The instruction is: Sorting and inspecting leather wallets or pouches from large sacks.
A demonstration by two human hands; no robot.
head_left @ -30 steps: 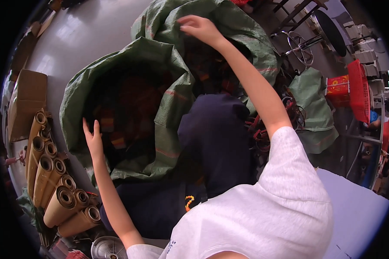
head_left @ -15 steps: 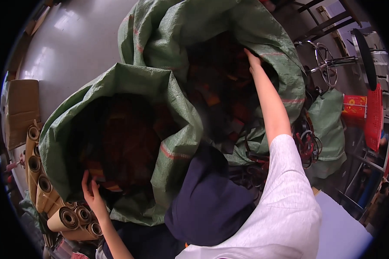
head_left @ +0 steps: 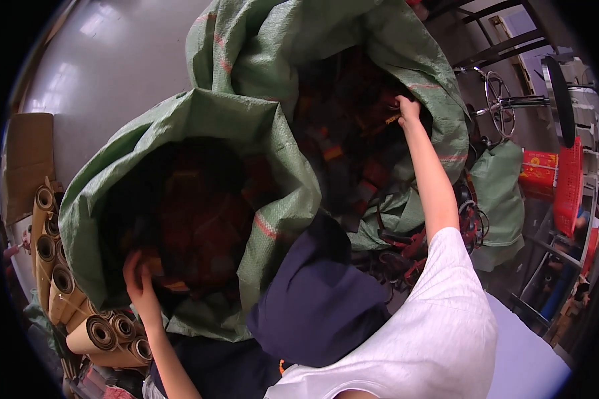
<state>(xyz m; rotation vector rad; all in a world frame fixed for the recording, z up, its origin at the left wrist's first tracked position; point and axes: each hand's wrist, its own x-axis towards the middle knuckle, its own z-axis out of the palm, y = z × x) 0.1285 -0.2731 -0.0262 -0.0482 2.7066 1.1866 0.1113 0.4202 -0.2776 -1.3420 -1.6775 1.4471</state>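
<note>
Two big green woven sacks stand with their mouths gaping. The near left sack (head_left: 293, 183) holds a dark heap of reddish scraps (head_left: 203, 226), some with orange edges. Just inside its front left rim is my left hand (head_left: 140, 278), fingers apart beside an orange-edged piece. My right arm reaches into the far sack (head_left: 439, 86), which holds similar dark red and orange scraps (head_left: 363, 169). By its right inner wall, my right hand (head_left: 408, 112) is closed, thumb and fingers together at a small dark piece with a yellowish strip below; shadow hides its exact kind.
Brown paper-like rolls (head_left: 93, 332) stack at the left below a cardboard box (head_left: 28, 166). To the right are a round-seated stool (head_left: 559, 100), a red basket (head_left: 568, 186), a smaller green sack (head_left: 499, 199) and dark red straps (head_left: 412, 253). A white board (head_left: 526, 346) lies at lower right.
My right hand has shifted right and nearer, its fingers now closed at a small piece. My left hand remains at the near sack's rim, and the view has shifted slightly.
</note>
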